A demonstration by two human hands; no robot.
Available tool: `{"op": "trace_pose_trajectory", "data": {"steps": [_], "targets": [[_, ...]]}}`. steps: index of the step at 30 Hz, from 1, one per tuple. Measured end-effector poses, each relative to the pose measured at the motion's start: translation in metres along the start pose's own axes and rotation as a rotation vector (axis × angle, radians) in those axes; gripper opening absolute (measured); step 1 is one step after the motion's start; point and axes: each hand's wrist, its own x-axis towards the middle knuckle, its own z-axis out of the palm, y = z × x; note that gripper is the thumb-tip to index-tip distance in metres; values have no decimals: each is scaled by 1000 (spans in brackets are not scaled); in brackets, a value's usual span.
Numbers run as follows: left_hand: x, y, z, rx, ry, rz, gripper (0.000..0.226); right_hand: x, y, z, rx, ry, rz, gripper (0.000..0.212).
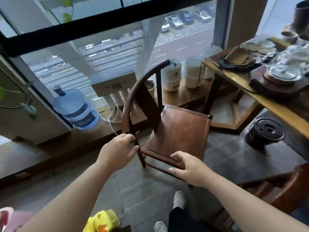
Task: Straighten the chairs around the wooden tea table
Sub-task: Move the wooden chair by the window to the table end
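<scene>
Head view looks down on a dark wooden chair (177,131) standing on the tiled floor between the big window and the wooden tea table (274,104), turned askew so its seat corner points at the table leg rather than squaring up to the table edge. The left hand (118,149) is wrapped around the near end of the curved back rail where it meets the rear post, fingers curled closed on the wood. The right hand (189,168) lies at the near edge of the seat frame, fingers half bent over the rail; whether they actually clamp it I cannot tell. The chair sits just ahead of both hands, its back arc running away to the upper right, the table well off to the right. I judge the coming move is a swing of the seat toward the table, with the left hand steering. On the table a glass teapot (282,72) sits on a round stand, its contents unclear; a big water bottle (76,109) by the window looks partly filled.
</scene>
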Motion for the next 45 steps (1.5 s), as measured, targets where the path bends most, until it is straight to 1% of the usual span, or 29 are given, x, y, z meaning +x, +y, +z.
{"op": "trace_pose_trajectory", "data": {"steps": [4, 7, 11, 16, 19, 21, 23, 26, 28, 29, 31, 33, 35, 40, 42, 45], "targets": [[23, -22, -15, 50, -5, -43, 26, 64, -11, -11, 241, -14, 40, 35], [56, -38, -32, 77, -70, -63, 25, 117, -29, -15, 363, -40, 49, 35], [100, -56, -46, 31, -78, -136, 25, 177, -57, -5, 502, -65, 55, 33], [140, -70, -39, 35, -140, -188, 28, 232, -83, 23, 638, -309, 209, 49], [161, -84, -30, 73, -228, -194, 29, 255, -88, 41, 701, -301, 225, 34], [175, -96, -20, 57, -253, -225, 32, 266, -95, 50, 808, -268, 265, 26], [190, -103, -11, 17, -250, -282, 39, 271, -98, 57, 918, -261, 319, 21], [214, -113, 8, -128, -244, -436, 54, 272, -103, 63, 999, -248, 348, 14], [228, -114, 20, -237, -279, -496, 54, 272, -104, 66, 983, -194, 346, 18], [234, -114, 27, -291, -301, -498, 48, 271, -102, 69, 961, -159, 348, 21], [239, -112, 33, -387, -290, -533, 36, 269, -103, 73, 898, -121, 355, 25], [237, -110, 36, -503, -298, -598, 29, 263, -103, 75, 833, -97, 391, 25], [226, -104, 36, -561, -345, -629, 28, 250, -99, 76, 727, -100, 399, 28], [180, -73, 47, -655, -465, -688, 34, 187, -72, 64, 367, -195, 375, 49], [154, -51, 52, -714, -509, -721, 34, 153, -57, 53, 267, -240, 367, 49], [111, -9, 62, -759, -608, -728, 31, 102, -30, 33, 140, -370, 365, 44]]}}
